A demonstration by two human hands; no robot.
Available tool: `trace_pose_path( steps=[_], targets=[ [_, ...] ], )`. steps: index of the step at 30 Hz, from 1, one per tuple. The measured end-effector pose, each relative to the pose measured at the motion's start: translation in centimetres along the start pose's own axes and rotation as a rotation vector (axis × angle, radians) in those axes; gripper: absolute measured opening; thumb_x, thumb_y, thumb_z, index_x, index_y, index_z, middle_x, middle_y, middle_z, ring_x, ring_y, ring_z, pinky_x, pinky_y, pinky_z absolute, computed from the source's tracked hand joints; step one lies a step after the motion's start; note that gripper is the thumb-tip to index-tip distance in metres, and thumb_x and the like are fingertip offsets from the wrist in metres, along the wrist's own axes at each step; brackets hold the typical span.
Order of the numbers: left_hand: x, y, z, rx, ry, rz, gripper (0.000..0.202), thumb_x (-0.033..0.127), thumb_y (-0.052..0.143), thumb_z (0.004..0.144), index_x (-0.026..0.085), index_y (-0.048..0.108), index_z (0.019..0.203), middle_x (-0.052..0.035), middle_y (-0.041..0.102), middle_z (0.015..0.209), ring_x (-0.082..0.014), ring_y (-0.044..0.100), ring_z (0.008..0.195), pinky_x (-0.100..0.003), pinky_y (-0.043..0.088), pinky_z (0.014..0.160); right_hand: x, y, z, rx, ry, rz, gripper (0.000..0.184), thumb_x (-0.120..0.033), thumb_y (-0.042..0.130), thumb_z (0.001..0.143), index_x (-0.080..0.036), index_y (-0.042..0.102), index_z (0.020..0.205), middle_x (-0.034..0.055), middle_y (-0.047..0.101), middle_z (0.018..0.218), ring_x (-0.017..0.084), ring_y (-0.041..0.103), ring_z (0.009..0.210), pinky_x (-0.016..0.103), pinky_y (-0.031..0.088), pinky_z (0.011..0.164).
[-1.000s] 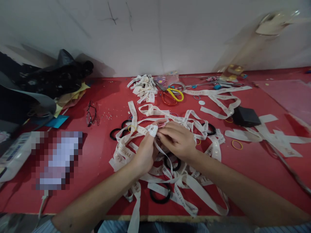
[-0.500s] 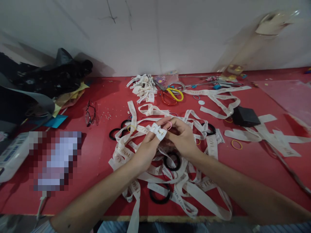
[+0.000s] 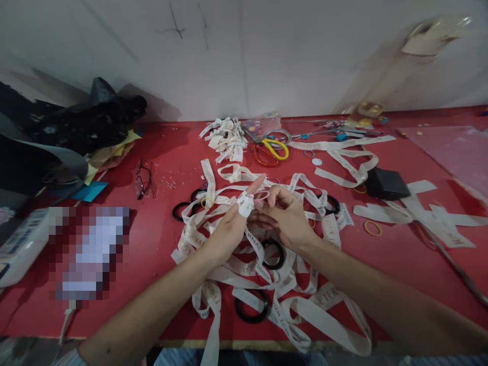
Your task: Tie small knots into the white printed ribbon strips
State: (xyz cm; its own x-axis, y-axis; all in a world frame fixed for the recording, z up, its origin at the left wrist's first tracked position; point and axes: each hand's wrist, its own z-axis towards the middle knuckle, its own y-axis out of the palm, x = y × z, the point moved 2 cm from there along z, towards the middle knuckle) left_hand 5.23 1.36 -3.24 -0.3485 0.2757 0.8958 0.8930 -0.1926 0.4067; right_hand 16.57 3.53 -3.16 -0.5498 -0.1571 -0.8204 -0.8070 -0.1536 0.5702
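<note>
ribbon is wound round our left hand's raised finger, which serves as a form to keep the loop tight; the other fingers of that hand are curled in. our right hand pinches a small pink band at the fingertip, thumb and forefinger closed on it, so it sits just beside the wrapped loop. both hands hover over the tangle of ribbons on the red table, with black rings lying among the strips. finished bundles sit farther back near the scissors, within reach; glasses lie off to the left.
</note>
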Motion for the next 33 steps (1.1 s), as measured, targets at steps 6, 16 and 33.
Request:
trace_pose_path(
  steps=[6, 16, 33],
  targets=[
    [-0.4, -0.4, 0.1, 0.059, -0.012, 0.038, 0.046, 0.048, 0.04, 0.093, 0.021, 0.058, 0.125, -0.0041, 0.071, 0.083, -0.0181, 0.066, 0.075, -0.03, 0.054, 0.068, 0.0, -0.1, -0.3, -0.031, -0.09, -0.147, 0.037, -0.029, 0.082, 0.068, -0.018, 0.047, 0.064, -0.0039, 0.066, 0.071, 0.002, 0.043, 0.036, 0.016, 0.035, 0.032],
    [0.8, 0.1, -0.6, 0.036, -0.049, 0.123, 0.054, 0.063, 0.037, 0.089, 0.016, 0.062, 0.086, 0.005, 0.034, 0.05, -0.0069, 0.02, 0.044, -0.021, 0.016, 0.042, -2.6, 0.8, -1.5, -0.262, -0.961, -0.95, 0.026, -0.006, 0.063, 0.081, -0.023, 0.055, 0.063, 0.0003, 0.072, 0.075, 0.015, 0.065, 0.072, 0.035, 0.054, 0.075],
    [0.0, -0.2, 0.2, 0.032, -0.092, 0.084, 0.05, 0.065, 0.038, 0.087, 0.018, 0.054, 0.082, 0.0043, 0.035, 0.056, -0.0064, 0.02, 0.045, -0.021, 0.016, 0.041, -0.6, -0.2, -1.1, -0.026, -0.644, -0.808, 0.012, -0.015, 0.065, 0.085, -0.023, 0.062, 0.093, 0.0032, 0.068, 0.09, 0.018, 0.066, 0.093, 0.031, 0.055, 0.08]
  ],
)
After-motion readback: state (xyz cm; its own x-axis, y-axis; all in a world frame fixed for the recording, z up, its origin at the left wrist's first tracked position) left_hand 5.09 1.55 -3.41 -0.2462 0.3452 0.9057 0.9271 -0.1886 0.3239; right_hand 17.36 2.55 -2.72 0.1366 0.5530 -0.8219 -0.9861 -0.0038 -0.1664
